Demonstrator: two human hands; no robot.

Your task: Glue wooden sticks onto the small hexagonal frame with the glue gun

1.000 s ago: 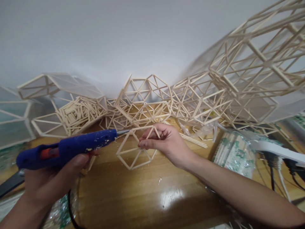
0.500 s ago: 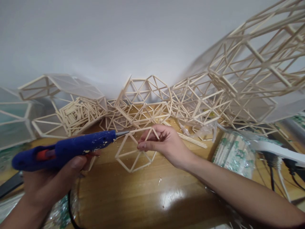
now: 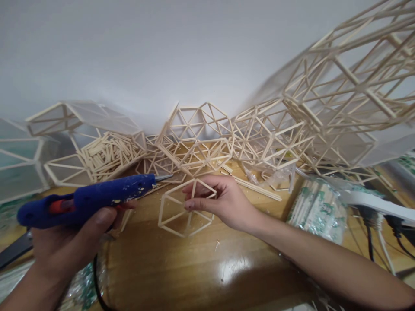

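Observation:
My left hand is closed around a blue glue gun whose metal nozzle points right. Between the thumb and fingers of my right hand is a hexagonal frame of thin wooden sticks, pinched near its centre, where the spokes meet. The frame is held up over the wooden table. A small gap separates the nozzle tip from the frame's upper left edge. My fingers cover part of the frame's right side.
Behind the hands stand several joined stick lattices. A pile of short sticks lies at the left. To the right are a large lattice, a plastic-wrapped stick bundle and a white power strip with plugs and cords. A black cable hangs below my left hand.
The hexagonal frame has turned in my right hand. The glue gun's nozzle touched or nearly touched its top edge before; now the nozzle is slightly back to the left, apart from it.

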